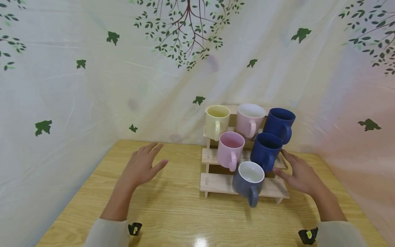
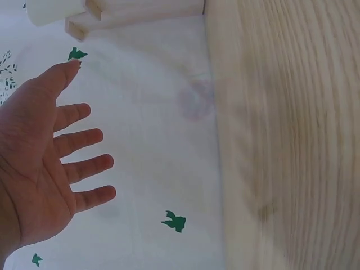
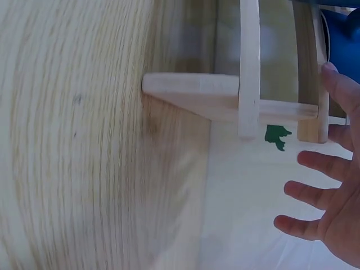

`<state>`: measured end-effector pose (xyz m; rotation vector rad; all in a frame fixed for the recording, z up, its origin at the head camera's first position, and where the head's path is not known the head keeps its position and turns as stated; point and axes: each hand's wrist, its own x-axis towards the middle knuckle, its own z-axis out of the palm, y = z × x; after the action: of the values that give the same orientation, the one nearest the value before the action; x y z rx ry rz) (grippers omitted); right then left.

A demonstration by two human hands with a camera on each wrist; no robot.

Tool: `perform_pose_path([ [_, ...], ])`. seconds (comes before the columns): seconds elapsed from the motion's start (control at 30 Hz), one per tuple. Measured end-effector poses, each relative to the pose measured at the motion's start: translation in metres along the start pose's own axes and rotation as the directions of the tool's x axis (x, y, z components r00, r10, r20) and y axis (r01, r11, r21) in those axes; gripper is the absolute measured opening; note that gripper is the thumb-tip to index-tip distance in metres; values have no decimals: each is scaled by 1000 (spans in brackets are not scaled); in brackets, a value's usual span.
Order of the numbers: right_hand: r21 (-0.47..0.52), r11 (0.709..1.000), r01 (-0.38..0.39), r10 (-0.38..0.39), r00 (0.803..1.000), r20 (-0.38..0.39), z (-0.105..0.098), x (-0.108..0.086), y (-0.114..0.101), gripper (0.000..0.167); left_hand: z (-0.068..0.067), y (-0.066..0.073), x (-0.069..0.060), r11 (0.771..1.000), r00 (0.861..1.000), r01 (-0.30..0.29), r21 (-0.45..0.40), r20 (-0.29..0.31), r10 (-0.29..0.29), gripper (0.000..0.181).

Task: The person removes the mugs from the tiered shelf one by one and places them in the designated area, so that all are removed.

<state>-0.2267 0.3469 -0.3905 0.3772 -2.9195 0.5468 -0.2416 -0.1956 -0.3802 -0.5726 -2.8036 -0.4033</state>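
Right hand (image 1: 300, 175): fingers extended, gripping nothing; contact cannot be determined. Just left of its thumb, the lower blue mug (image 1: 261, 152) stands on the wooden rack (image 1: 216, 183), long axis upright, handle toward the viewer. Farther left, left hand (image 1: 140, 168): wide, holding nothing.

The left forearm (image 1: 118, 200) and right forearm (image 1: 329, 204) reach forward, well apart. The left hand (image 1: 142, 166) is relaxed, fingers (image 2: 89, 167) extended and spread, thumb (image 1: 159, 167) angled inward. The right hand (image 1: 299, 175) also has extended, parted fingers (image 3: 323, 165), its thumb (image 1: 282, 174) pointing toward the left.
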Motion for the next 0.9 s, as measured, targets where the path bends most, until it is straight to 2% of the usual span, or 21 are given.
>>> perform_pose_path([
  [0.2,66,997,41,-39,999,-24,4,1,0,83,-2,8,8,1000,1000,-23,-8,0,23,68],
  [0.37,112,994,15,-12,999,-29,8,2,2,80,-4,20,18,997,997,-74,-8,-33,74,66],
  [0.57,179,983,-36,40,999,-21,9,0,1,76,-9,38,35,990,989,-142,-12,-46,141,63],
  [0.77,239,968,-73,82,996,-30,10,-2,-1,74,-10,53,47,987,987,-157,-40,-52,155,60],
  [0.9,275,959,-68,86,995,-55,11,-3,-1,71,-9,62,55,982,985,-160,-99,-85,152,56],
])
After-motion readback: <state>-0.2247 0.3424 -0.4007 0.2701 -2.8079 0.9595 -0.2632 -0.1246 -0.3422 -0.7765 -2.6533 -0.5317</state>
